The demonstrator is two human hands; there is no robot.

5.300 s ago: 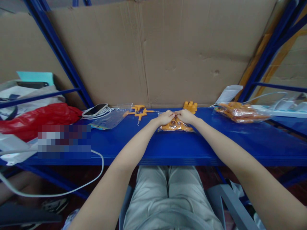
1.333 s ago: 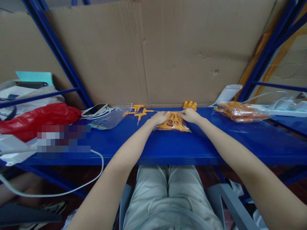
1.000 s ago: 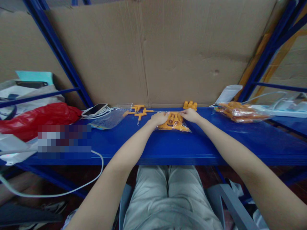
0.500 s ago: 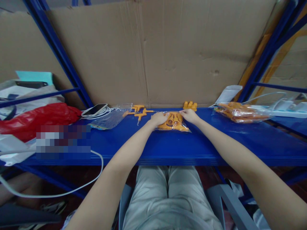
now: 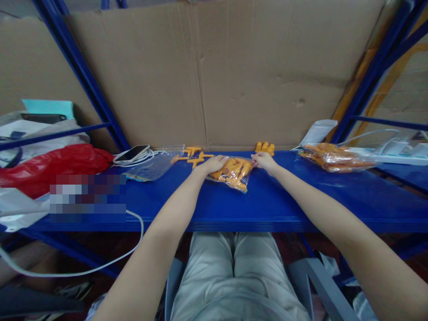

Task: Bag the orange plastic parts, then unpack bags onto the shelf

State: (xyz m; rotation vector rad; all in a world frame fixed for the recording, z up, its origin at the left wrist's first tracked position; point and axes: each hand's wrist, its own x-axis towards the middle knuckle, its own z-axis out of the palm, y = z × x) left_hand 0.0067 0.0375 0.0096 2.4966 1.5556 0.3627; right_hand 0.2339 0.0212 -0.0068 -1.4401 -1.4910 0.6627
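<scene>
Between my hands is a clear plastic bag (image 5: 236,171) filled with orange plastic pieces, over the blue shelf. My left hand (image 5: 216,165) is closed on the bag's left side. At its upper right edge, my right hand (image 5: 264,161) pinches the plastic. Behind my left hand lie several orange corkscrews (image 5: 197,159) with T-shaped handles and metal spirals, partly covered by that hand. A few orange pieces (image 5: 265,147) stand behind my right hand, against the cardboard.
A flat clear bag (image 5: 152,166) and a phone (image 5: 133,153) on a coiled white cable lie to the left, beside red plastic (image 5: 60,165). Another filled bag (image 5: 334,158) and a white power strip (image 5: 404,154) are on the right. Cardboard (image 5: 234,80) walls the back.
The filled bag has turned and shifted slightly left, its lower corner now nearer me. My left hand moved left with it; my right hand stayed nearly in place.
</scene>
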